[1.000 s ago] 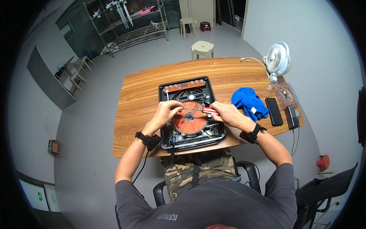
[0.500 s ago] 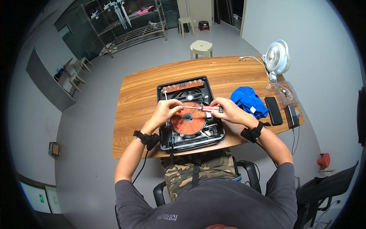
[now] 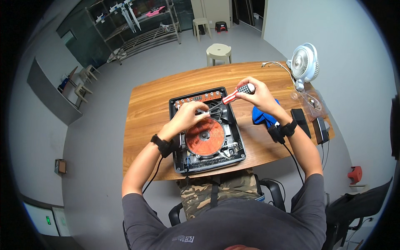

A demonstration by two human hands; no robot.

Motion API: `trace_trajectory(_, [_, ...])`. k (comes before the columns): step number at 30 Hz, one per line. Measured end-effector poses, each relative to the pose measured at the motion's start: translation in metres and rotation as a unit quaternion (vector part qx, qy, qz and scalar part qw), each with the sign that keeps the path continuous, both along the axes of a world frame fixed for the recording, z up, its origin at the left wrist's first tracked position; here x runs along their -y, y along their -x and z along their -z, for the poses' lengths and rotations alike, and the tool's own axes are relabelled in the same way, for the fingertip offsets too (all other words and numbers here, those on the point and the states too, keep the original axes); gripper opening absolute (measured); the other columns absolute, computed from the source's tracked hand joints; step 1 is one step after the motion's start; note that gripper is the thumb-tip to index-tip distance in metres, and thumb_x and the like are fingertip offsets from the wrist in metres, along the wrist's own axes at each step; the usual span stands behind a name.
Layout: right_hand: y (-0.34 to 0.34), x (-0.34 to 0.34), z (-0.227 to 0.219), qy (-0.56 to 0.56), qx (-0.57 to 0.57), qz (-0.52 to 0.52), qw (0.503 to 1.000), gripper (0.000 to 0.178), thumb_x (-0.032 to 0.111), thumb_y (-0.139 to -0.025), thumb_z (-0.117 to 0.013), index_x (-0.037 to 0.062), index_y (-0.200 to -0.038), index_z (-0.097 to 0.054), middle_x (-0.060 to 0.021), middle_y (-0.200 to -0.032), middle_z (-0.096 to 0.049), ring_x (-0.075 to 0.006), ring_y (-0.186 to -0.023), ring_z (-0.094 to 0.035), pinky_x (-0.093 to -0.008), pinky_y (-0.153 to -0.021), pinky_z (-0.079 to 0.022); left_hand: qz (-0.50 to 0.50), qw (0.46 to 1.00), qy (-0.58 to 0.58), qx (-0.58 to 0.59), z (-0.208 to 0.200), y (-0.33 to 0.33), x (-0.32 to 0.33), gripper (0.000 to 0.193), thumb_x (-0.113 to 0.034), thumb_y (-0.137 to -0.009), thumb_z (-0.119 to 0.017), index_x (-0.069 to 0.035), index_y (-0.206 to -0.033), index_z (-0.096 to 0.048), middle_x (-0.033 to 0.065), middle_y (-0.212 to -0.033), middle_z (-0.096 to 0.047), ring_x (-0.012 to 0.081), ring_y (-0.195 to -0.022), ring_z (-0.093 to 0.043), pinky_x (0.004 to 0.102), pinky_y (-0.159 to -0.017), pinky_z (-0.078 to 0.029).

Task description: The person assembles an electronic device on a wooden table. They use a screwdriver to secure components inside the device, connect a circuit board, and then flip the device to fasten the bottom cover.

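Your screwdriver (image 3: 228, 99) slants down over the open cooker (image 3: 240, 157), its handle clamped in your right grip (image 3: 261, 98). Its tip end is at the fingers of your left grip (image 3: 188, 116); whether those pinch anything, I cannot tell. Nearer you sits the copper coil (image 3: 210, 143). Right of the cooker, your table (image 3: 148, 108) carries a blue cloth (image 3: 260, 117) and a fan (image 3: 303, 63).

Table (image 3: 150, 104): brown wood-grain top, grain running roughly left to right. Black casing (image 3: 239, 143): flat on table, open side up, set slightly askew, lower end just beside near edge. Right of casing: crumpled blue cloth (image 3: 259, 116), partly hidden. Farther right: flat black slab (image 3: 301, 120); beside it, black box (image 3: 320, 130), leads hanging past table edge. Beyond these: clear plastic packaging (image 3: 315, 109). Far right corner: white fan (image 3: 303, 63), upright; white cable (image 3: 273, 63) along far edge.
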State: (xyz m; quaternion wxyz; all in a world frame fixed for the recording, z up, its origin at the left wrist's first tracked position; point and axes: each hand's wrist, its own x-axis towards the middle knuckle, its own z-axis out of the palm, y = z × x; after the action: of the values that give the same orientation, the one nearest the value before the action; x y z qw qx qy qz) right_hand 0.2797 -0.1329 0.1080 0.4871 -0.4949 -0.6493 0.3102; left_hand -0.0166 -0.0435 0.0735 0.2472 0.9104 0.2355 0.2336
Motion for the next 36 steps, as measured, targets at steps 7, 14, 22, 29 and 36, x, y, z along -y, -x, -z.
trace_trajectory(7, [-0.02, -0.043, -0.043, -0.078, 0.186, 0.036, 0.979, 0.031, 0.02, -0.089, -0.08, -0.0001, -0.105, -0.063, -0.0104, -0.088, -0.072, -0.0163, -0.083, -0.07, -0.0312, -0.074, -0.056, -0.043, 0.987, -0.113, -0.102, 0.014, -0.026, -0.068, 0.037, -0.022, -0.085, -0.077, -0.004, -0.116, -0.07, 0.0157, -0.115, -0.068, 0.0367, -0.112, -0.063, 0.0438, -0.096, -0.052])
trace_trajectory(14, [-0.011, -0.074, -0.052, -0.059, 0.255, -0.051, 0.964, 0.028, 0.013, -0.089, -0.076, -0.0026, -0.1, -0.056, -0.0183, -0.091, -0.073, -0.0265, -0.088, -0.075, -0.0364, -0.076, -0.057, -0.051, 0.98, -0.077, -0.178, 0.032, -0.054, -0.096, 0.043, -0.02, -0.081, -0.08, -0.001, -0.118, -0.069, 0.0164, -0.113, -0.069, 0.038, -0.11, -0.064, 0.0448, -0.094, -0.053])
trace_trajectory(22, [-0.006, -0.097, -0.04, -0.082, 0.319, -0.058, 0.942, 0.034, 0.018, -0.086, -0.08, -0.0014, -0.103, -0.058, -0.0187, -0.093, -0.068, -0.0349, -0.086, -0.068, -0.04, -0.076, -0.055, -0.049, 0.985, -0.062, -0.156, 0.043, -0.064, -0.116, 0.034, -0.022, -0.078, -0.083, -0.002, -0.105, -0.076, 0.0165, -0.109, -0.068, 0.0369, -0.103, -0.066, 0.0446, -0.088, -0.053])
trace_trajectory(29, [-0.004, -0.102, -0.038, -0.072, 0.331, -0.064, 0.939, 0.036, 0.02, -0.085, -0.081, -0.0009, -0.103, -0.058, -0.0181, -0.096, -0.068, -0.0358, -0.09, -0.067, -0.0412, -0.078, -0.054, -0.046, 0.984, -0.053, -0.163, 0.045, -0.064, -0.116, 0.032, -0.021, -0.078, -0.083, -0.002, -0.102, -0.077, 0.015, -0.103, -0.065, 0.035, -0.099, -0.067, 0.0433, -0.087, -0.054])
trace_trajectory(36, [0.0, -0.102, -0.036, -0.106, 0.347, -0.069, 0.929, 0.035, 0.018, -0.085, -0.081, -0.001, -0.102, -0.057, -0.0186, -0.094, -0.068, -0.0352, -0.087, -0.067, -0.0407, -0.076, -0.054, -0.052, 0.984, -0.05, -0.163, 0.043, -0.064, -0.114, 0.03, -0.021, -0.078, -0.083, -0.003, -0.102, -0.078, 0.0148, -0.102, -0.065, 0.0351, -0.098, -0.067, 0.0438, -0.086, -0.054])
